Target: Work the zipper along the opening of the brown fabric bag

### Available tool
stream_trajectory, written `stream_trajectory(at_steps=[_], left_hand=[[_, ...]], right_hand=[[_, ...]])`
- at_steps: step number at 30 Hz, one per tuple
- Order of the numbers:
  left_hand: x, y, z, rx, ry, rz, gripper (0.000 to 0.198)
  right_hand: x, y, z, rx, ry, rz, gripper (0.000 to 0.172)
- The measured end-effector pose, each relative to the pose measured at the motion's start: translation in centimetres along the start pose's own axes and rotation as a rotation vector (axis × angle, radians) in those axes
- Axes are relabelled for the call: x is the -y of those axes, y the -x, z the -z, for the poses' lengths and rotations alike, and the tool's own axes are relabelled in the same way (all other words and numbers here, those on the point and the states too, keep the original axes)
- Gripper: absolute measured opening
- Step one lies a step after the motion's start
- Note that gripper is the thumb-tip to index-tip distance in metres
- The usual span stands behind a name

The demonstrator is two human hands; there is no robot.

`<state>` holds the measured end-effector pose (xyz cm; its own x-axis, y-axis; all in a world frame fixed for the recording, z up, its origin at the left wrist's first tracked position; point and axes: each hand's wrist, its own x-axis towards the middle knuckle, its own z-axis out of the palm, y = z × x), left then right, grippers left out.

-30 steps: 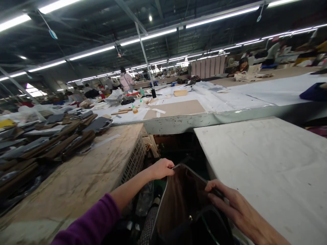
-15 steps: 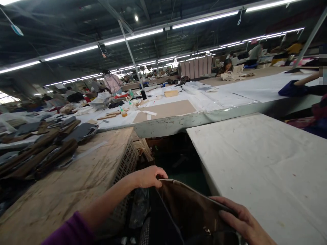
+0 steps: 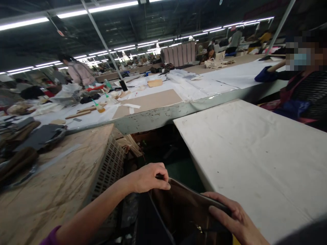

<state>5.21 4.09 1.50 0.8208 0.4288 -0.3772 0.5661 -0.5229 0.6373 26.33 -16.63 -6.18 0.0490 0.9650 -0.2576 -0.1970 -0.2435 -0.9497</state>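
Left hand [image 3: 148, 177] — fingers curled shut over the far left corner of the bag [image 3: 184, 211], thumb on top, pinching the rim. Right hand [image 3: 230, 217] — fingers folded over the near right part of the same rim, clamped on it; the palm side is hidden. Between the two grips the rim runs taut and the mouth of the bag stands open, brown lining showing inside. The bag hangs in the gap between two tables, low in view, over dark floor.

Left of the gap: a wooden table [image 3: 58, 190], bare at its near edge, with dark and brown cut pieces [image 3: 28, 143] piled along its far left side. A white perforated crate [image 3: 109, 166] sits under its right edge. Right of the gap: a white worktop [image 3: 255, 153], its left edge just beside the right hand.

Beyond both — a long cutting table [image 3: 158, 115] with a cardboard sheet [image 3: 150, 102] near its front edge and an orange-capped bottle [image 3: 99, 108] to the left. A person in a striped top [image 3: 304, 92] stands at the far right corner.
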Motion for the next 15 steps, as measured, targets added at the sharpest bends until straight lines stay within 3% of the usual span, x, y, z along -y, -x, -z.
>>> stream_trajectory(at_steps=[10, 15], left_hand=[[0.4, -0.6, -1.0, -0.101, -0.07, 0.043, 0.025], [0.5, -0.5, -1.4, -0.152, -0.112, 0.047, 0.025]], right_hand=[[0.5, -0.4, 0.5, 0.053, -0.03, -0.024, 0.038], [0.8, 0.0, -0.2, -0.016, 0.01, -0.013, 0.041]])
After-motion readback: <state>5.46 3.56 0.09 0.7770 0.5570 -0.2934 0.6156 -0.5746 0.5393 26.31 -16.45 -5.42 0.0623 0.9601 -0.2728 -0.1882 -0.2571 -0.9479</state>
